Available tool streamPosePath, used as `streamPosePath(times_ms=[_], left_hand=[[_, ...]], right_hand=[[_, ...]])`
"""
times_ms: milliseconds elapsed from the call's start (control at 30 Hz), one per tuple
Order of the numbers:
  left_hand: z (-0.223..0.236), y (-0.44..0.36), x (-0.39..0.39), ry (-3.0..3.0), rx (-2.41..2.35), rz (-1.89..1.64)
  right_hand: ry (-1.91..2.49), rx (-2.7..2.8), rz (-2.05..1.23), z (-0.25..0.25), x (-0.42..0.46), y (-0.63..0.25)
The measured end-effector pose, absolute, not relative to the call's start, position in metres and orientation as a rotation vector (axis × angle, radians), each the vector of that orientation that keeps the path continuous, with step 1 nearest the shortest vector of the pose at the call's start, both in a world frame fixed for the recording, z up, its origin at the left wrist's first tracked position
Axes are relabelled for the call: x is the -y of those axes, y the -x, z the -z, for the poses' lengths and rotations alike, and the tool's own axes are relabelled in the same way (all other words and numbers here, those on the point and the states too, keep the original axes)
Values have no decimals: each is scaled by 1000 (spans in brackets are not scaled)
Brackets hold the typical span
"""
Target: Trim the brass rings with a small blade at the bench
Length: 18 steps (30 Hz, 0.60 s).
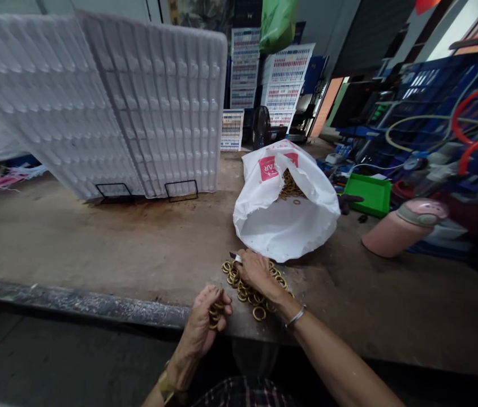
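Observation:
A pile of brass rings (259, 310) lies on the workbench (137, 249) near its front edge. My left hand (205, 323) is closed around several brass rings at the bench edge. My right hand (257, 271) rests on top of the pile, fingers curled over the rings, with a small dark tool tip showing at its fingertips. Just behind the pile, a white plastic bag (285, 217) lies open with more brass rings (289, 186) inside.
Two white moulded trays (107, 102) lean upright on wire stands at the back left. A pink flask (404, 226) lies at the right, a green tray (370, 195) behind it. Crates, hoses and blue machinery fill the background.

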<state>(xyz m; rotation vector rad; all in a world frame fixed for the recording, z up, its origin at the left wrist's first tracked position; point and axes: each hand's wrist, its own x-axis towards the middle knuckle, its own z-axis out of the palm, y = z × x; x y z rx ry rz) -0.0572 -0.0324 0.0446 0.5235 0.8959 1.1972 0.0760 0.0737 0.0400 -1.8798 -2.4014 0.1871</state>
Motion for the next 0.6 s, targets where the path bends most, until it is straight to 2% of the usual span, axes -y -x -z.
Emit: streamPosePath(times_ms=[367,600], left_hand=[[-35,69,18,-323,-756,-1127],[-40,63,1,-384,-875,-1200]], right_hand=[[1855,2403,-198,-41,-75,-76],[1530,2324,-404,-56,-63,-83]])
